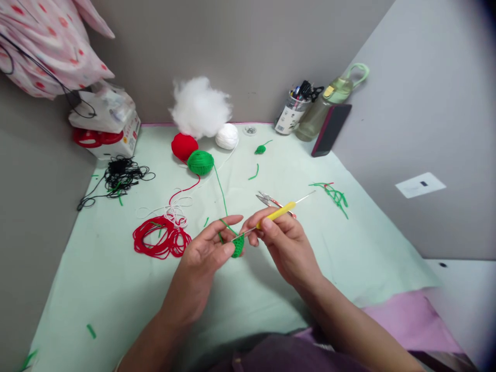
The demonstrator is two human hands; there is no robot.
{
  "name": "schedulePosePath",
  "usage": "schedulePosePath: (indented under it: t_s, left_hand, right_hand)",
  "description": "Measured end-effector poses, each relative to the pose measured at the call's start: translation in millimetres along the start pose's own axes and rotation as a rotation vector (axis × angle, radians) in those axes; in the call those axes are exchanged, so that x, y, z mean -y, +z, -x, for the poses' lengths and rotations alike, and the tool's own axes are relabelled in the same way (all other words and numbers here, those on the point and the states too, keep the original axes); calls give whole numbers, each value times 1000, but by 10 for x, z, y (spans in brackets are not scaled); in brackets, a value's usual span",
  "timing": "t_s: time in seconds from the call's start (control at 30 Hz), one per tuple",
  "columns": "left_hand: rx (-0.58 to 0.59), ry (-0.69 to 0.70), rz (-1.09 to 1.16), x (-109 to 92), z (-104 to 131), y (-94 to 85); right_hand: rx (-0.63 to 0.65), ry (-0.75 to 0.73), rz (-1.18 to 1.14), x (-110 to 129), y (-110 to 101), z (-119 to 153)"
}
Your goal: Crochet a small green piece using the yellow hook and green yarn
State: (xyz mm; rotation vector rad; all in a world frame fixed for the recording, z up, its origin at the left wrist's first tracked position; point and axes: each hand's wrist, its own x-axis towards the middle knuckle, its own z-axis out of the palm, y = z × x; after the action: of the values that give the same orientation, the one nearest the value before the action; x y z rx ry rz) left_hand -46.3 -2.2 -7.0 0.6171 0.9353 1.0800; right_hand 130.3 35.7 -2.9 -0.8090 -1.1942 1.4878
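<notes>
A small green crocheted piece [237,247] is pinched between the thumb and fingers of my left hand [207,252], whose index finger is stretched out with green yarn running over it. My right hand [284,238] grips the yellow handle of a crochet hook [277,215]. The hook's thin metal shaft reaches left to the top of the green piece. From my left hand the strand leads up to a green yarn ball [200,163]. Small scissors [271,199] lie just beyond my right hand, partly hidden by it.
Red yarn [163,237] lies coiled left of my hands, with tangled black yarn [124,175] farther left. Behind are a red ball [185,146], a white ball [227,136] and fluffy stuffing [201,107]. A pen cup [289,116], bottle [315,119] and phone [331,130] stand back right.
</notes>
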Motion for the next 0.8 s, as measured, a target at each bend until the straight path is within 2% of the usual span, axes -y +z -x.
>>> schedulePosePath:
  t_s: [0.13,0.2,0.27,0.43,0.5,0.57,0.6,0.67,0.77,0.8]
  left_hand:
    - [-16,34,-27,-16,-12,-18]
    - [-36,54,-54,-13,-12,-14]
    - [-88,80,-95,1,-6,3]
    - [-269,175,-135,54,12,91]
    - [-265,144,-67,60,11,118]
    - [-180,31,61,50,5,123]
    - [-120,-33,129,39,3,118]
    - [-44,-108,231,11,0,99]
    - [-66,-60,255,-27,3,77]
    - [-77,-39,237,-33,4,75]
  right_hand:
    - [17,-19,28,24,-18,14]
    - [9,-87,153,41,-13,53]
    - [24,-222,357,60,-4,97]
    - [154,-653,855,70,18,151]
    - [165,-780,1062,38,22,158]
    - [163,-842,1153,-3,21,167]
    - [150,-828,1111,-20,19,171]
    - [76,-708,875,-35,16,174]
    - [-56,-431,428,-15,26,144]
    - [-65,-361,326,-4,36,125]
